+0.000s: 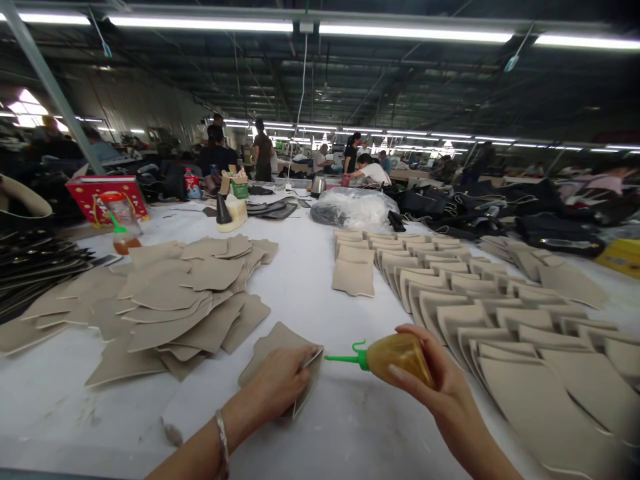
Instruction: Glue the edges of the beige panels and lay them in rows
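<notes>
My left hand (pixel 283 380) is closed on a beige-grey sheet piece (pixel 273 340), with one edge raised between thumb and fingers. In my right hand (pixel 440 380) is a squeeze bottle (pixel 397 358) of amber liquid, tipped on its side. Its green nozzle (pixel 345 359) points left, and the tip is close to the raised edge of the piece. A loose heap of similar pieces (pixel 175 293) lies to the left. Overlapping rows of bent pieces (pixel 480 320) cover the right side of the table.
Behind the left heap stand a second green-tipped bottle (pixel 123 237) and a red box (pixel 107 200). A clear plastic bag (pixel 355 208) and dark bags (pixel 475 207) lie farther back. A yellow object (pixel 620 258) is at the right edge. Several people are in the background.
</notes>
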